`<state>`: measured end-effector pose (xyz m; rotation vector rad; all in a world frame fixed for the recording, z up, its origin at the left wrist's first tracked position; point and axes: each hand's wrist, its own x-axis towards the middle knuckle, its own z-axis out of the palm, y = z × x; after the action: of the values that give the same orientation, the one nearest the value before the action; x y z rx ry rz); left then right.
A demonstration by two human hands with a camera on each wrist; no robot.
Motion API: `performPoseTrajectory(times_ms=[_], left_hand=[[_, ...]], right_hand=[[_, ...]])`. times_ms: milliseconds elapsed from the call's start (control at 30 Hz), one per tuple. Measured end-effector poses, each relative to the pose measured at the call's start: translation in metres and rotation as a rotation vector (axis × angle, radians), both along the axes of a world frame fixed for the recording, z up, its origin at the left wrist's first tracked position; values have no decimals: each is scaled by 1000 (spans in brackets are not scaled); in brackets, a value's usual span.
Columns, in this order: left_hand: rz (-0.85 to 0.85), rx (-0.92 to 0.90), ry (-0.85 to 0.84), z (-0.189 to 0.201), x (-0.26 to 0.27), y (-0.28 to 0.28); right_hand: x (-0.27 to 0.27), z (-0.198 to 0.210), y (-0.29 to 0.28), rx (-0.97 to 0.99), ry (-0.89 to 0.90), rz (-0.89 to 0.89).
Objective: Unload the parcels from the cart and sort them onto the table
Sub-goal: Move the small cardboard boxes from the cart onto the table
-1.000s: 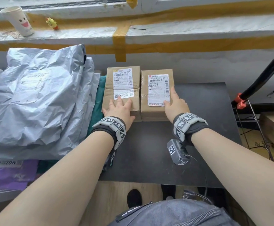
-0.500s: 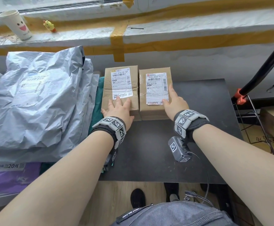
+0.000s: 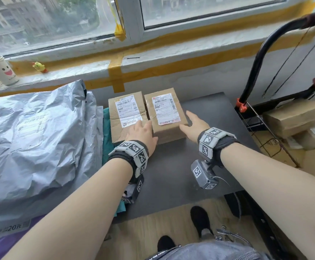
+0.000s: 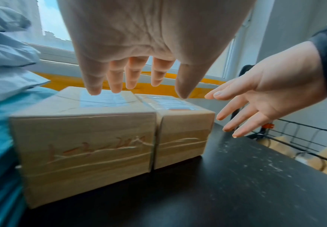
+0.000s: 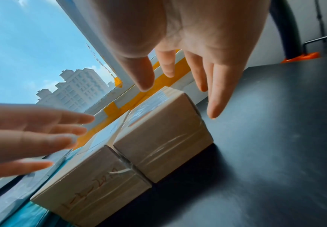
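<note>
Black table (image 3: pixel 205 117) under taped windowsill (image 3: pixel 171 62), two side-by-side cardboard boxes (image 3: pixel 164 113)

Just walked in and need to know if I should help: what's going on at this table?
A person is sorting parcels. Two cardboard boxes stand side by side on the black table, next to a stack of grey mailer bags. The left hand and right hand are both open, holding nothing, just above and beside the boxes. More boxes wait in the cart on the right.
</note>
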<state>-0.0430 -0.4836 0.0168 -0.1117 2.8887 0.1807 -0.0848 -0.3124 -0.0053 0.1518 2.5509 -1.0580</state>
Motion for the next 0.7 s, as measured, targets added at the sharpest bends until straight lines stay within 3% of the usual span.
performPoseTrajectory(times_ms=[233,400,700], left_hand=[[-263,148,19,-2,15,73],[-424,157,-11,11,27,139],[-600,175,-69,29,53,291]], right_hand=[[67,9,64,63,-31,-275],[99,19,127,105,-35,-438],[155,26,269,89,-48,-527]])
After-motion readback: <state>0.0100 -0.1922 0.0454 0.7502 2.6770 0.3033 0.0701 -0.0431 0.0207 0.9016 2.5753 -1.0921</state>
